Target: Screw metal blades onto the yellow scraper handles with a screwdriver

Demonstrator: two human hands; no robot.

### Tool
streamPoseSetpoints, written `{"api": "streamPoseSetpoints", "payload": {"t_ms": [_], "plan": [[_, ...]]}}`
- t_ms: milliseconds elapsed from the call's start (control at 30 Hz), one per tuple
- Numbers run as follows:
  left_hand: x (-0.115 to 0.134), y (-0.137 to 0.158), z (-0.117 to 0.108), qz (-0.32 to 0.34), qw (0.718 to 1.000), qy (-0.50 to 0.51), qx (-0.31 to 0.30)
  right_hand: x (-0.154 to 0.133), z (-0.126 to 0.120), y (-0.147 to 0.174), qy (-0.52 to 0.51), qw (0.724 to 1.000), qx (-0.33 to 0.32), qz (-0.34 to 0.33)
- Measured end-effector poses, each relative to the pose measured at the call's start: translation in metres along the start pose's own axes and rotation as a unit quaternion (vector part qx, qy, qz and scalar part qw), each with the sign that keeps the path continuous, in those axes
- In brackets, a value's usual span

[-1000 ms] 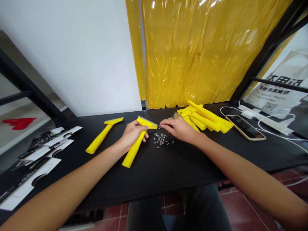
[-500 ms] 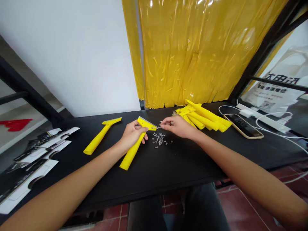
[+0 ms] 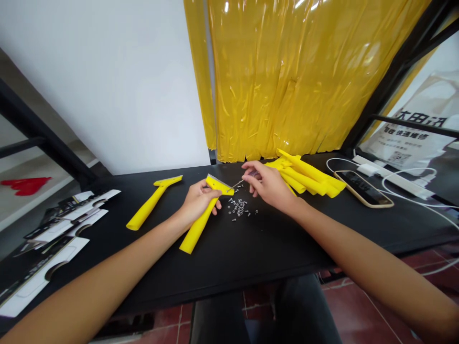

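Note:
My left hand [image 3: 201,198] is closed around the neck of a yellow scraper [image 3: 196,229], whose handle points toward me. In my right hand [image 3: 263,184] is a screwdriver [image 3: 236,184]; its thin shaft slants down to a screw at the right end of the scraper's head. My fingers hide most of the screwdriver's handle. Small screws and nuts [image 3: 239,209] lie scattered on the black table just right of the scraper. A second yellow scraper [image 3: 148,205] rests by itself to the left of my left hand.
Behind my right hand lies a pile of yellow scraper handles [image 3: 311,179]. A phone [image 3: 364,188] and a white power strip [image 3: 394,177] with cables are at the right. Printed cardboard sleeves [image 3: 64,253] cover the table's left end. Yellow plastic sheeting [image 3: 287,86] hangs behind.
My right hand has risen slightly and its grip has shifted back along the screwdriver, so more of the shaft shows, now tilted upward. My left hand still holds the scraper in place.

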State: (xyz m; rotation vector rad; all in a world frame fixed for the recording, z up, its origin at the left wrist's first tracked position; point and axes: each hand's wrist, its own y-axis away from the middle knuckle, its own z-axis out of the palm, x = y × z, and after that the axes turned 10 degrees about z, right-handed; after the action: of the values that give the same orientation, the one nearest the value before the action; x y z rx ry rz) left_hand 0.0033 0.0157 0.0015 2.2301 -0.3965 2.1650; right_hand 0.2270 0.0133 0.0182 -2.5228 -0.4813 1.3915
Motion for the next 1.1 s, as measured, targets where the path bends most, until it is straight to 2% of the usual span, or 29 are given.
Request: {"api": "streamPoseSetpoints", "payload": {"t_ms": [100, 267, 467, 667, 833, 1000, 1100], "plan": [[-0.002, 0.0, 0.0, 0.001, 1.0, 0.001, 0.004, -0.006, -0.004, 0.005, 0.138, 0.99, 0.017, -0.036], [0.002, 0.001, 0.0, 0.002, 1.0, -0.004, 0.02, -0.01, -0.009, 0.007, 0.238, 0.968, -0.021, -0.072], [0.008, 0.003, 0.001, -0.004, 0.999, -0.016, 0.046, -0.01, -0.013, 0.005, 0.378, 0.925, 0.01, -0.03], [0.009, 0.002, 0.001, -0.007, 0.996, -0.032, 0.079, -0.008, -0.013, 0.007, 0.34, 0.936, -0.057, -0.073], [0.006, 0.001, -0.001, 0.027, 0.997, -0.044, 0.064, -0.006, -0.013, 0.005, 0.398, 0.916, -0.025, -0.04], [0.003, -0.002, -0.006, 0.068, 0.994, -0.067, 0.061, -0.009, -0.014, 0.007, 0.323, 0.943, -0.046, -0.062], [0.005, -0.002, -0.008, 0.092, 0.99, -0.089, 0.052, -0.008, -0.012, 0.006, 0.329, 0.942, -0.04, -0.06]]}}
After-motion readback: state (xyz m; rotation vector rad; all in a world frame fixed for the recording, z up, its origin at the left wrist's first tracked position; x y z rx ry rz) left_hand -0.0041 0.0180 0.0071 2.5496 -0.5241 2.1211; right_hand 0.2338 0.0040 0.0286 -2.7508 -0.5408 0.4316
